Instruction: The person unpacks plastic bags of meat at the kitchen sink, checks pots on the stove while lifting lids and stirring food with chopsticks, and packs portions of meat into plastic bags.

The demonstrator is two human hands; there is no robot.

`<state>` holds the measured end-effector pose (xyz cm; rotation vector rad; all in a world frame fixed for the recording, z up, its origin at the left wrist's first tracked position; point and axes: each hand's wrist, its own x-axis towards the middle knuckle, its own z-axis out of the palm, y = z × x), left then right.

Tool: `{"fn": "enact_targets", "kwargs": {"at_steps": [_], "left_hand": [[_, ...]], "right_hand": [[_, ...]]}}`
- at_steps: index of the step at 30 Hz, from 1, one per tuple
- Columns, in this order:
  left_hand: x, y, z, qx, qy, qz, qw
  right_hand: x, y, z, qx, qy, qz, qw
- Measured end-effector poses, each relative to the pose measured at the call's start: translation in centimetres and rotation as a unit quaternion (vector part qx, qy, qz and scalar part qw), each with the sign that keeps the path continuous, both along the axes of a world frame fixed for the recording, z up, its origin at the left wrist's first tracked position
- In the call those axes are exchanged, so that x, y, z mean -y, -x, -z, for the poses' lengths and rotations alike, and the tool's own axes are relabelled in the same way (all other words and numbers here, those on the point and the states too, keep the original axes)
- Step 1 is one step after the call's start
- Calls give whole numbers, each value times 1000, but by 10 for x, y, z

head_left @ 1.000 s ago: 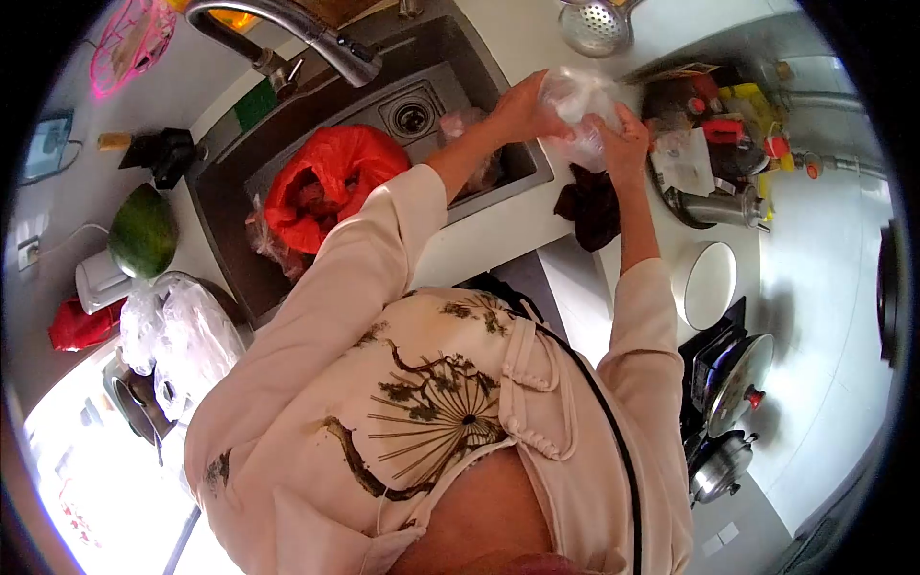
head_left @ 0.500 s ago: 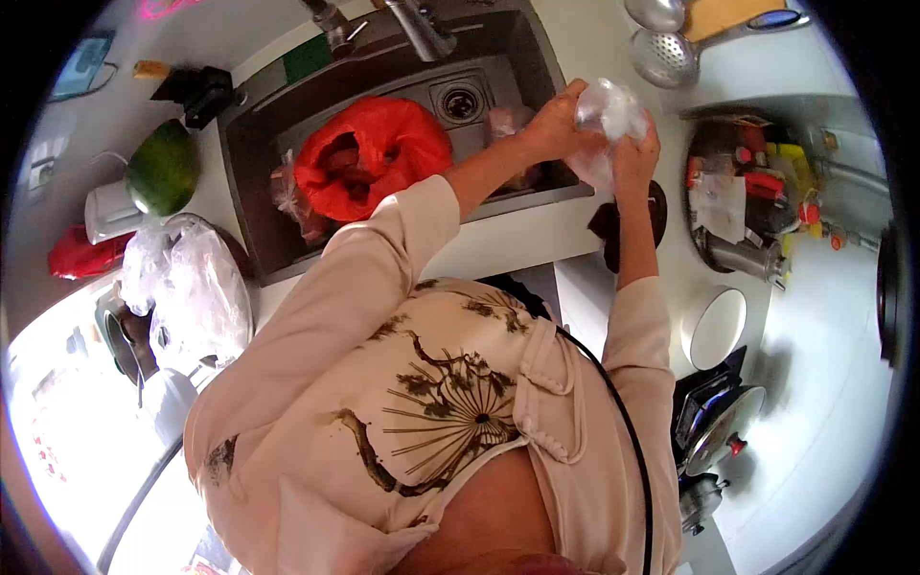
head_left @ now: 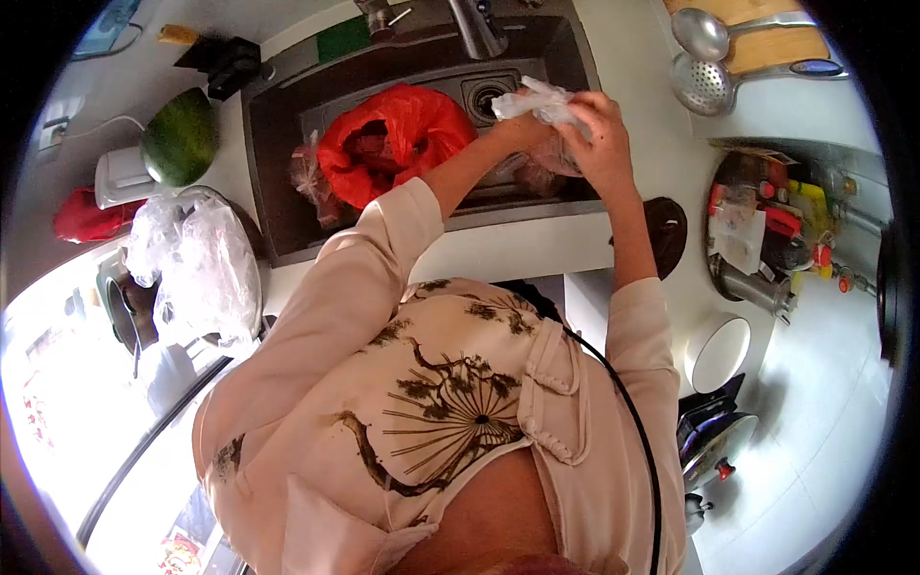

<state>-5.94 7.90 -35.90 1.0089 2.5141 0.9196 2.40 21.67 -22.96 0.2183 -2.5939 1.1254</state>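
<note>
Over the right side of the dark sink [head_left: 412, 222], my two hands hold a clear, whitish plastic bag [head_left: 529, 102]. My right hand [head_left: 604, 144] pinches its bunched edge between thumb and fingers. Beneath the bag's white folds is my left hand [head_left: 520, 134], closed on it, its fingertips mostly hidden. Below the hands, clear plastic with something pinkish inside [head_left: 539, 177] lies in the sink; I cannot tell whether it joins the held bag. A red plastic bag [head_left: 436, 120] stands open in the middle of the sink, its contents dark and unclear.
A faucet [head_left: 477, 34] reaches over the sink. A watermelon [head_left: 180, 139] and clear plastic bags [head_left: 206, 273] are at the left. To the right are a slotted ladle [head_left: 702, 84], a basket of bottles and packets [head_left: 714, 216], a white bowl [head_left: 719, 353] and a glass lid [head_left: 719, 450].
Both hands have moved left and lower over the sink with the plastic bag. The bag, puffed out before, now looks bunched and flatter. The view has shifted slightly.
</note>
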Motion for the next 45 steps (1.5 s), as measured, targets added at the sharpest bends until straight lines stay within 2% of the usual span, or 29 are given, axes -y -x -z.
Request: {"fn": "enact_targets", "kwargs": {"at_steps": [1, 3, 5, 6, 7, 8, 9, 12, 13, 15, 20, 24, 25, 26, 28, 31, 32, 33, 34, 35, 36, 38, 39, 40, 41, 42, 43, 44, 45], "left_hand": [[4, 3, 4, -24, 11, 8, 1000], [20, -16, -68, -71, 139, 59, 986], [16, -10, -116, -55, 308, 66, 947], [14, -1, -101, -58, 308, 74, 947], [14, 14, -72, 32, 282, -6, 959], [13, 23, -69, 78, 268, -40, 959], [12, 31, -65, 122, 253, -76, 957], [3, 54, 1, 162, 120, -327, 923], [-2, 62, 23, 170, 65, -390, 903], [-15, 71, 61, 202, -23, -456, 866], [-31, 86, 101, 366, -126, -443, 809], [-22, 90, 55, 473, -138, -409, 768], [-3, 118, 148, 534, -301, -311, 727], [-3, 115, 137, 532, -298, -310, 729], [-5, 104, 103, 584, -369, -367, 623], [-2, 97, 124, 528, -379, -446, 616], [8, 106, 158, 526, -380, -446, 617], [22, 124, 206, 506, -349, -454, 645], [27, 125, 202, 485, -316, -461, 672], [30, 127, 198, 485, -317, -463, 671], [34, 130, 194, 466, -280, -424, 724], [43, 127, 149, 444, -239, -386, 773], [50, 125, 128, 220, -44, -244, 943], [54, 124, 110, -33, 158, -66, 985], [54, 122, 95, -32, 159, -67, 984], [53, 119, 81, 139, 55, -167, 974], [54, 115, 71, 226, 2, -210, 951], [55, 110, 62, 304, -52, -258, 916], [59, 106, 54, 409, -129, -300, 852]], "right_hand": [[5, -1, -11, -26, -34, 9, 999], [2, -5, -29, -54, -70, 25, 996], [-11, -16, -38, -37, -21, 51, 998], [-17, -26, -40, -37, -21, 60, 997], [-23, -39, -42, 19, 10, 77, 997], [-28, -53, -45, 76, 42, 94, 992], [-33, -67, -44, 76, 42, 104, 991], [-45, -121, -21, 176, 139, 155, 962], [-47, -140, -7, 185, 198, 168, 948], [-40, -174, 0, 206, 229, 196, 931], [-16, -231, 9, 283, 322, 254, 867], [-4, -241, 7, 279, 380, 272, 839], [-4, -241, 8, 280, 385, 271, 837], [-3, -241, 9, 281, 389, 270, 835], [-4, -236, 8, 280, 374, 265, 844], [-6, -229, 9, 274, 347, 250, 861], [-5, -227, 10, 268, 339, 243, 868], [-5, -226, 11, 268, 339, 242, 869], [-4, -226, 13, 273, 333, 235, 871], [-4, -226, 13, 279, 327, 229, 873], [-2, -226, 12, 282, 327, 227, 873], [3, -224, 11, 297, 323, 234, 868], [4, -226, 14, 300, 324, 231, 867], [5, -228, 18, 306, 316, 223, 870], [5, -230, 21, 311, 308, 216, 873], [6, -228, 19, 313, 309, 215, 872], [9, -224, 14, 326, 279, 211, 878], [10, -222, 12, 338, 250, 207, 883], [10, -222, 14, 339, 251, 208, 883]]}}
